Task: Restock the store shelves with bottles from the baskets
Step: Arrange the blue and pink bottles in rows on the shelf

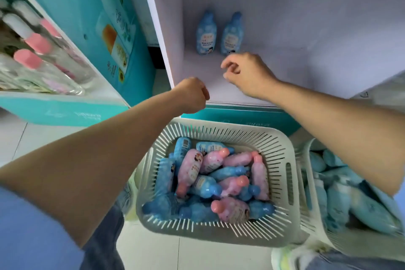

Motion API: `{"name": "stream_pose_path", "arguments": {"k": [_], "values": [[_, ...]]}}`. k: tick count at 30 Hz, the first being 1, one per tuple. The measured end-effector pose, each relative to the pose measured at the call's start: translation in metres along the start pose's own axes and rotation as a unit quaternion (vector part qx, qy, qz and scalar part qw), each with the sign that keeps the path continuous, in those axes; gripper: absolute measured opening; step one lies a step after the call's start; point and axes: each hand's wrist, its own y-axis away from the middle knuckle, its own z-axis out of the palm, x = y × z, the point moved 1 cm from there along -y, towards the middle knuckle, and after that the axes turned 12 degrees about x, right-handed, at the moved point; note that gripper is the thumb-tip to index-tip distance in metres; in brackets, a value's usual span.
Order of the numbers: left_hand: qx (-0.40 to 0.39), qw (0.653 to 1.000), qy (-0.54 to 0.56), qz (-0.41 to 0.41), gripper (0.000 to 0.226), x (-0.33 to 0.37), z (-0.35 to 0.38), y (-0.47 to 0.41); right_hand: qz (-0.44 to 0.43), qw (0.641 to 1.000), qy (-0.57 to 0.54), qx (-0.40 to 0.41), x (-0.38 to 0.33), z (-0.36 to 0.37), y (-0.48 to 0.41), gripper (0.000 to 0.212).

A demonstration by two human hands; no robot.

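Between placements: two blue bottles (206, 33) stand at shelf (306, 61) back-left, right hand (247, 74) just before them, fingers (228, 65) loosely curled, empty, left hand (192, 96) fisted at shelf edge; next likely needs a reach into basket (219, 130).

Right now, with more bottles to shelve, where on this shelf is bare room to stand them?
The shelf floor is bare from the right blue bottle across to the right, and in front of both bottles down to the front edge, save where the right hand hovers. The back left, with the left blue bottle, is taken.
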Motion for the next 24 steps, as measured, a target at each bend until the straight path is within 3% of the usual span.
{"name": "stream_pose_path", "arguments": {"k": [6,10,16,22,24], "values": [[-0.134,0.981,-0.136,0.019,0.031,-0.039,0.067,0.04,0.023,0.981,0.081,-0.177,0.033,0.031,0.093,0.023],[-0.164,0.966,-0.199,0.035,0.034,-0.057,0.087,0.054,0.044,0.952,0.145,-0.266,0.047,0.051,0.126,0.017],[-0.161,0.96,-0.223,0.047,0.033,-0.061,0.097,0.049,0.08,0.86,0.242,-0.443,0.073,0.075,0.156,0.031],[-0.194,0.954,-0.221,0.066,0.031,-0.058,0.117,0.047,0.093,0.863,0.22,-0.445,0.076,0.082,0.164,0.015],[-0.214,0.951,-0.209,0.076,0.038,-0.055,0.123,0.051,0.097,0.877,0.212,-0.419,0.075,0.078,0.159,0.021]]}}
